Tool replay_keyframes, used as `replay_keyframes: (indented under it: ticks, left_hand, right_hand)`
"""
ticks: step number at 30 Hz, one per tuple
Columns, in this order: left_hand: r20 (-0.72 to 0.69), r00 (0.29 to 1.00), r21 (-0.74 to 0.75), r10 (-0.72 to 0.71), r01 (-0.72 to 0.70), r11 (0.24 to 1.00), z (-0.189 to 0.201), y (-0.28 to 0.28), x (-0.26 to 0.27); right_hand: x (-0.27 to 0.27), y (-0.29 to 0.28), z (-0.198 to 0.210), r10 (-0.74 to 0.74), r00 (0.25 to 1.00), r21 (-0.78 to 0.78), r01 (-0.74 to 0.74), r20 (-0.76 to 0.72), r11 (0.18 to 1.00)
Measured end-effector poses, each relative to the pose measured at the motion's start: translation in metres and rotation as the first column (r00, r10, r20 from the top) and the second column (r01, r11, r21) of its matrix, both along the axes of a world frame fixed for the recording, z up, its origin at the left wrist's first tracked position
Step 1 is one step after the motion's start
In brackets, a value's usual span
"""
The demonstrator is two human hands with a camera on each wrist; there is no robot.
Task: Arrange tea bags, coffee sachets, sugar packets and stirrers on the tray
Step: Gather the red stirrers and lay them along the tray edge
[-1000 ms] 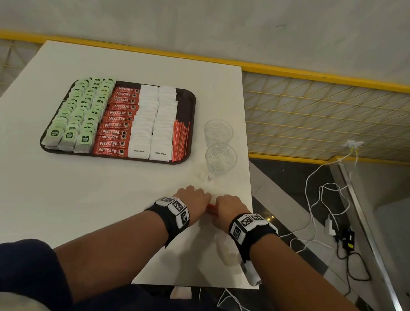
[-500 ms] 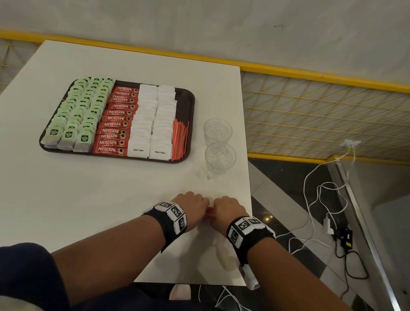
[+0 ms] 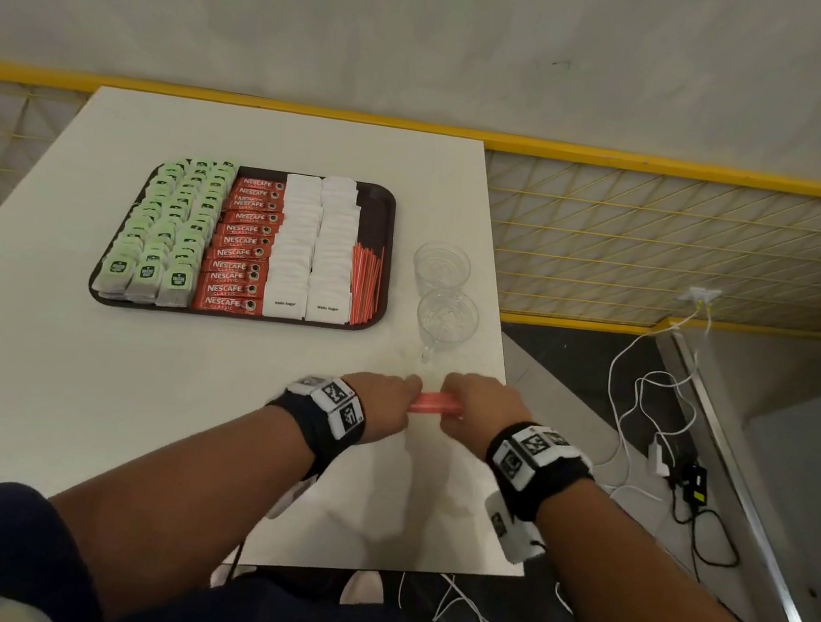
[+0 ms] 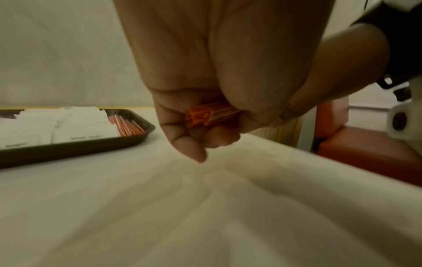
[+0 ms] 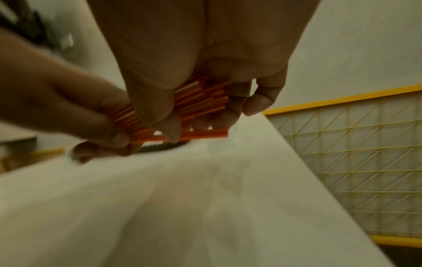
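A dark tray (image 3: pixel 386 199) on the white table holds rows of green tea bags (image 3: pixel 164 234), red coffee sachets (image 3: pixel 239 253), white sugar packets (image 3: pixel 313 247) and a strip of orange stirrers (image 3: pixel 364 284) along its right side. Near the table's front right, my left hand (image 3: pixel 387 396) and right hand (image 3: pixel 475 401) each grip one end of a bundle of orange stirrers (image 3: pixel 435 405). The left wrist view shows the bundle's end (image 4: pixel 210 113) inside curled fingers. In the right wrist view the bundle (image 5: pixel 198 103) lies fanned under my thumb, just above the table.
Two clear glasses (image 3: pixel 442 268) (image 3: pixel 447 318) stand right of the tray, just beyond my hands. The table's right edge (image 3: pixel 504 415) runs close to my right hand. A yellow mesh railing (image 3: pixel 664 249) and floor cables (image 3: pixel 646 391) lie beyond it.
My hands have drawn slightly apart, showing more of the stirrer bundle between them. They stay at the same spot near the table's front right.
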State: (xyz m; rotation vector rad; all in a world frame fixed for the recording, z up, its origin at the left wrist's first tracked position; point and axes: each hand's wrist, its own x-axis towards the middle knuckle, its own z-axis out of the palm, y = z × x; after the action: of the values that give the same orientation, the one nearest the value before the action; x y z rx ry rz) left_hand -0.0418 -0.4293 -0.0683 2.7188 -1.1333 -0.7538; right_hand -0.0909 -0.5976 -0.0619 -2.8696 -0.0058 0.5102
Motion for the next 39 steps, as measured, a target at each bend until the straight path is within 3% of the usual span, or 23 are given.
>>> replay_keyframes:
  ticks: [3, 7, 11, 14, 16, 20, 22, 24, 27, 30, 33, 37, 39]
  left_hand:
    - [-0.133, 0.989, -0.127, 0.068, -0.085, 0.988, 0.027, 0.012, 0.014]
    - [-0.227, 0.956, -0.376, 0.185, -0.261, 0.889, 0.06, 0.033, 0.031]
    - [-0.325, 0.929, -0.498, 0.178, -0.328, 0.803, 0.088, 0.05, 0.041]
    - [-0.393, 0.915, -0.512, 0.092, -0.301, 0.805, 0.105, 0.064, 0.043]
    - [-0.403, 0.913, -0.496, 0.056, -0.269, 0.826, 0.115, 0.076, 0.046]
    - [-0.516, 0.855, -0.454, 0.045, -0.318, 0.832, 0.134, 0.113, 0.064]
    - [-0.653, 0.757, -0.464, 0.036, -0.437, 0.77, 0.14, 0.133, 0.073]
    - [-0.781, 0.624, -0.467, 0.024, -0.61, 0.64, 0.143, 0.153, 0.083]
    - [-0.9, 0.436, -0.41, -0.022, -0.828, 0.381, 0.141, 0.178, 0.099]
    - [-0.956, 0.286, -0.292, -0.058, -0.939, 0.184, 0.141, 0.195, 0.11]
    - [-0.965, 0.211, -0.234, -0.155, -0.961, 0.148, 0.144, 0.209, 0.115]
    - [-0.969, 0.221, -0.236, -0.111, -0.959, 0.155, 0.14, 0.224, 0.127]
    - [-0.975, 0.182, -0.2, -0.131, -0.97, 0.141, 0.133, 0.231, 0.132]
  right_hand:
    - [0.003, -0.022, 0.024, -0.192, 0.974, 0.233, 0.161, 0.118, 0.959]
    - [0.009, -0.025, 0.057, -0.494, 0.868, 0.573, 0.382, 0.047, 0.725]
    - [0.03, 0.015, 0.084, -0.377, 0.919, 0.779, 0.321, -0.119, 0.539]
    - [0.05, 0.06, 0.109, -0.325, 0.935, 0.918, 0.245, -0.14, 0.311]
    - [0.062, 0.086, 0.124, -0.364, 0.922, 0.944, 0.228, -0.132, 0.237]
    - [0.079, 0.125, 0.139, -0.441, 0.895, 0.952, 0.194, -0.072, 0.237]
    - [0.086, 0.143, 0.147, -0.46, 0.888, 0.95, 0.163, -0.023, 0.267]
    - [0.094, 0.16, 0.156, -0.485, 0.874, 0.947, 0.12, 0.042, 0.299]
    - [0.106, 0.187, 0.168, -0.538, 0.831, 0.94, 0.057, 0.142, 0.335]
    - [0.119, 0.215, 0.172, -0.537, 0.813, 0.925, -0.005, 0.226, 0.381]
    - [0.131, 0.245, 0.169, -0.473, 0.842, 0.878, -0.004, 0.261, 0.478]
    - [0.144, 0.267, 0.162, -0.477, 0.847, 0.883, 0.018, 0.236, 0.469]
    - [0.147, 0.274, 0.161, -0.457, 0.847, 0.851, 0.01, 0.272, 0.524]
